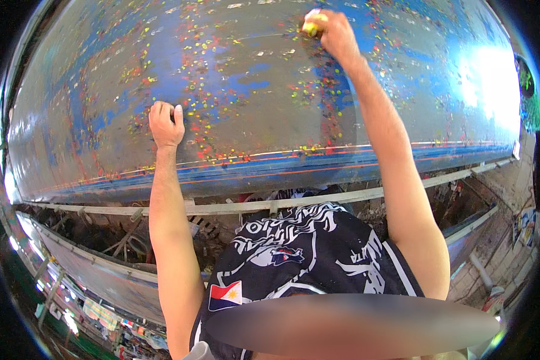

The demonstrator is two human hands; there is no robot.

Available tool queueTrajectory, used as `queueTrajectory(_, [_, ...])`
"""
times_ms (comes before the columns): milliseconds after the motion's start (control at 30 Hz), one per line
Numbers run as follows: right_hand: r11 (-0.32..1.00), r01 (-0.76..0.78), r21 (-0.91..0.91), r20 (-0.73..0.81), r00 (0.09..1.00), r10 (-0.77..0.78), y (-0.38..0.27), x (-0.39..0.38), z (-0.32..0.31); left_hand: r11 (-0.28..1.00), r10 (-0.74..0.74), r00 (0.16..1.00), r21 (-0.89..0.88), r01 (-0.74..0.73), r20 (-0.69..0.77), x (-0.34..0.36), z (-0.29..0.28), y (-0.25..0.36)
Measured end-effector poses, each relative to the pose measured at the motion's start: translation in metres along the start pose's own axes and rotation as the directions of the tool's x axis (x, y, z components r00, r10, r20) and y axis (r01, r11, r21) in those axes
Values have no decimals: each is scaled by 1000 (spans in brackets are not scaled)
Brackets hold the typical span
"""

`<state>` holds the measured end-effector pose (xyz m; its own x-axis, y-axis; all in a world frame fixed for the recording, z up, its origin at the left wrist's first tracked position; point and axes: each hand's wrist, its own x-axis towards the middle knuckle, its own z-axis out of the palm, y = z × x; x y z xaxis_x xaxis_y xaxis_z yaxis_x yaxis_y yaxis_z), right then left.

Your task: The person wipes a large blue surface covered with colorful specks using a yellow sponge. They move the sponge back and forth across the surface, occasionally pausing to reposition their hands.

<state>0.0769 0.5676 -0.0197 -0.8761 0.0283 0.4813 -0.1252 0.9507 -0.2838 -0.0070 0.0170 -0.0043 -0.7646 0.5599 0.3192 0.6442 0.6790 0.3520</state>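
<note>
My left hand (166, 123) rests curled on a long, paint-spotted table surface (252, 120) of grey and blue with many small red, yellow and green flecks; whatever its fingers may hold is hidden. Farther forward and to the right, my right hand (336, 37) grips a small yellow and white item (313, 24), possibly a sponge or cloth, against that same surface. Red and blue lines run along the near edge of the table, below both hands.
A metal rail (330, 198) runs along the near side, against my body. Behind me stands another long table (102, 255) with hanging cloths (99, 315). Bright glare covers the right end of the surface. Stone paving (510, 198) shows at the right.
</note>
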Motion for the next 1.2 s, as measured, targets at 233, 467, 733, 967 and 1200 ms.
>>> queueTrajectory(233, [992,-118,-48,-109,988,112,67,153,72,1000,-17,1000,-22,17,-10,-3,0,-3])
queueTrajectory(467, [992,-98,-74,189,976,110,-165,206,184,998,-69,998,-15,69,17,-5,3,-6])
queueTrajectory(733, [995,100,2,69,993,-100,-236,174,187,996,-84,996,26,83,23,-3,2,-2])
queueTrajectory(967, [939,-276,-205,-26,961,277,-49,112,68,999,-41,998,-17,40,-41,-6,5,-5])
queueTrajectory(1200, [982,-94,-165,52,993,104,-62,-43,-18,999,-9,997,35,12,-80,-7,7,-10])
